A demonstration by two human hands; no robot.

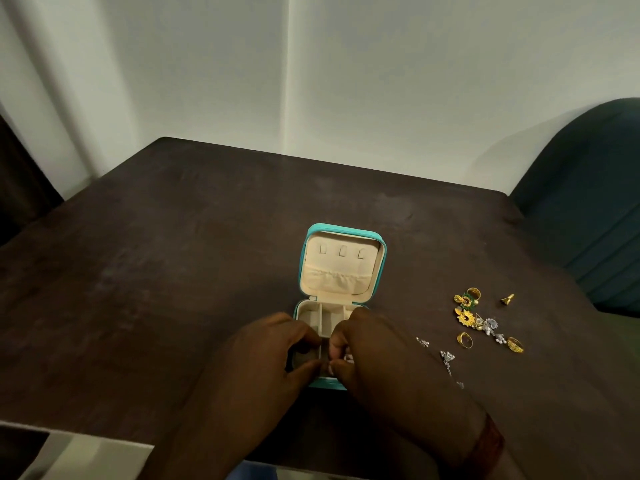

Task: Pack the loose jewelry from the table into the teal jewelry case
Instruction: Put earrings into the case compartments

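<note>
Together, the left hand [263, 355] and the right hand [375, 348] meet over the near half of the teal jewelry case [346, 232], at six o'clock of its open base. The left hand's thumb and forefinger curve into a narrow C above a near-left compartment. The right hand's fingers curl inward towards them, tips almost touching the left hand's. Whether either hand pinches a piece or only rests on the dividers, I cannot tell, as the fingers hide what lies under them. A reddish band [488, 441] circles the right wrist.

The case sits near the middle of the dark brown table [173, 254], its lid standing up at twelve o'clock. The lid's cream lining shows three small tabs above a gathered pocket. The far compartments of the base are in view.

At three o'clock from the case, well apart from it, lies the loose jewelry: a gold-and-green earring [465, 299], a gold flower piece [465, 317], a silver flower piece [490, 323], two gold rings [464, 339] and a small gold cone [508, 299]. Nearer the right wrist lie a few small silver pieces [447, 356].

At two o'clock, beyond the table corner, stands a dark teal chair [588, 202] against a pale wall [346, 81].
</note>
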